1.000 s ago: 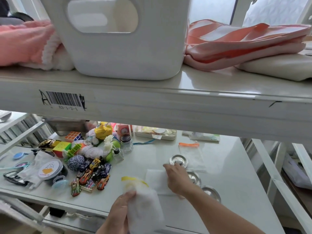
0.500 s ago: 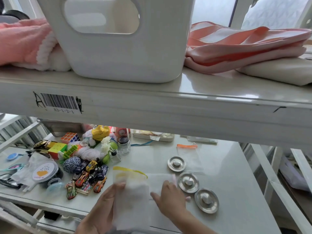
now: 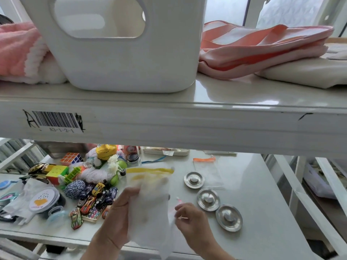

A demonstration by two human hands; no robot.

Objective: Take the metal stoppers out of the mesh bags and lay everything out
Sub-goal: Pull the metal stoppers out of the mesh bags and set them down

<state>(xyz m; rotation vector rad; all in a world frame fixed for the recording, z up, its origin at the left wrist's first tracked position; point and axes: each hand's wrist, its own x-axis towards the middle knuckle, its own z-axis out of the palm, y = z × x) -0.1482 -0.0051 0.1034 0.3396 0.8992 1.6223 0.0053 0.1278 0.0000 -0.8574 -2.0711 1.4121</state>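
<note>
Three round metal stoppers lie in a slanting row on the white shelf: one point(image 3: 194, 180), one point(image 3: 208, 199) and one point(image 3: 228, 217). Behind them a flat mesh bag with an orange top point(image 3: 207, 169) lies on the shelf. My left hand point(image 3: 120, 209) holds up a white mesh bag with a yellow top point(image 3: 150, 194), which is blurred. My right hand point(image 3: 189, 214) pinches the edge of a second white mesh bag with a pink zip, beside the yellow-topped one. I cannot see whether either held bag has anything inside.
A heap of toy cars point(image 3: 90, 203), puzzle cubes point(image 3: 71, 158), a ball of twine point(image 3: 75, 189) and a round lidded tub point(image 3: 42, 200) fills the shelf's left half. The upper shelf point(image 3: 169, 119) with a white bin point(image 3: 122, 44) and folded cloths hangs close overhead.
My right hand came off the stoppers and moved back to the bags. My left hand lifted the yellow-topped bag higher off the shelf. The three stoppers stay in place.
</note>
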